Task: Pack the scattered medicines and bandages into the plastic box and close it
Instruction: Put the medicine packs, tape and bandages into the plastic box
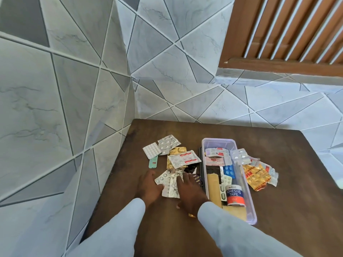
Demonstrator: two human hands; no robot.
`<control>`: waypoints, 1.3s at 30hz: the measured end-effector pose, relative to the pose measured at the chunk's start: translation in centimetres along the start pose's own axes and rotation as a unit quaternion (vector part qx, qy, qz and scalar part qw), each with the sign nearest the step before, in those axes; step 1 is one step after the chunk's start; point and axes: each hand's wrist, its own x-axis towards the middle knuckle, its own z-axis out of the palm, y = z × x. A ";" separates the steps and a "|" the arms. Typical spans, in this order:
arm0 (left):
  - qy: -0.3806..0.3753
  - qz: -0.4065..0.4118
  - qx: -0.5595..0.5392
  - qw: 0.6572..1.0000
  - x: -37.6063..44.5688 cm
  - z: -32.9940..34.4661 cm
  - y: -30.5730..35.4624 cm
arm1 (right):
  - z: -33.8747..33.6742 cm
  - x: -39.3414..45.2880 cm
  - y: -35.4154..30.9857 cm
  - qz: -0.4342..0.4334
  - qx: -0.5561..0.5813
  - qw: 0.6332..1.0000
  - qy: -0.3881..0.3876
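- On the counter's (289,182) far left lies a loose group of blister strips (163,146), untouched: white and silver strips, a small teal one, and a gold strip under a crumpled silver-and-red one.
- Next, the left hand (148,186) rests flat on the counter, fingers extended against the edge of a silver blister strip (164,180); its grip is open, nothing held.
- Beside it, the right hand (189,190) presses down with straight fingers on crumpled foil strips (175,184); grip likewise open.
- Judgement: the step in hand is gathering this near pile between both hands. The next move calls for closing the fingers round the bunch and lifting it rightward over the box wall.
- Right of the hands stands the plastic box (248,197), open, partly filled: blister strips, a tan bandage roll (213,188) and an adhesive tape roll (234,194). No lid can be identified.
- Farthest right, gold and clear strips (258,174) lie outside the box, touching its wall, not yet packed.
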 end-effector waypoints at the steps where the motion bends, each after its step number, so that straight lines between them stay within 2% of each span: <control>1: -0.003 0.000 0.001 1.000 0.3 0.1 -0.1 | 0.2 0.1 -0.1 0.006 0.001 1.000 -0.004; 6: -0.008 0.013 0.009 1.000 1.3 0.2 -0.3 | 1.1 0.3 0.1 0.014 0.043 0.999 0.013; 10: 0.023 0.057 0.032 0.998 2.2 0.4 0.8 | 1.1 0.4 0.2 0.023 0.066 0.997 0.043; 16: 0.014 0.122 0.006 0.992 2.6 1.8 3.0 | -0.1 0.1 0.5 0.020 0.143 0.986 0.078; 22: 0.027 0.120 0.026 0.992 1.8 2.4 4.4 | -2.2 -1.4 1.5 0.038 0.200 0.970 0.135; 27: 0.041 0.116 0.017 0.992 2.4 2.8 6.0 | -2.6 -2.3 2.7 0.034 0.193 0.972 0.132; 31: 0.015 0.055 -0.003 0.998 4.0 2.9 6.6 | -2.7 -2.1 4.0 -0.008 0.159 0.975 0.155; 36: 0.019 0.035 0.001 0.999 4.2 3.4 6.9 | -2.5 -0.3 6.7 -0.084 0.118 0.975 0.166; 39: 0.025 0.032 -0.004 0.999 4.2 3.6 7.3 | -3.2 0.2 7.5 -0.079 0.202 0.964 0.156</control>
